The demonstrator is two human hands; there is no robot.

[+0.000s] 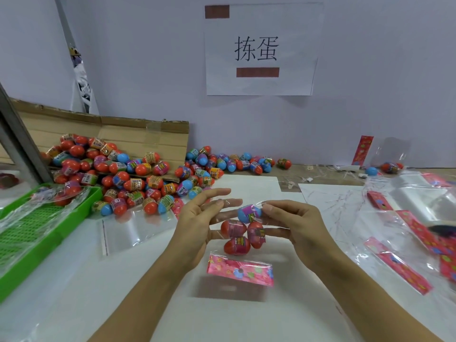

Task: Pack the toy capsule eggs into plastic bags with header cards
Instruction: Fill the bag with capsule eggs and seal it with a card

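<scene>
I hold a clear plastic bag (243,233) above the white table (246,317) between my two hands. My right hand (296,228) pinches a blue capsule egg (249,213) at the bag's top edge, thumb and fingertips clamped on it. My left hand (197,225) has its fingers straight and spread against the left side of the bag, steadying it rather than curling round it. Three red eggs (238,236) are bunched together in the bag under the blue one, touching each other. The pink header card (240,270) hangs at the bag's lower end, nearest me, casting a shadow on the table

To the left, a brown cardboard box (123,134) lies tipped open, and a heap of loose eggs (128,178) in red and blue spills out of it onto the table; a smaller cluster of eggs (229,162) lies against the wall just right of the box. At the far left sits a green plastic basket (44,230) with a mesh floor; it holds a bagged bundle of eggs (61,196) at its far end. An empty flat bag (130,228) lies between the basket and my left hand. On the right, flat bags with pink cards (407,267) are strewn over the table, and a filled bag (391,166) lies near the wall. A paper sign (259,49) hangs on the wall
</scene>
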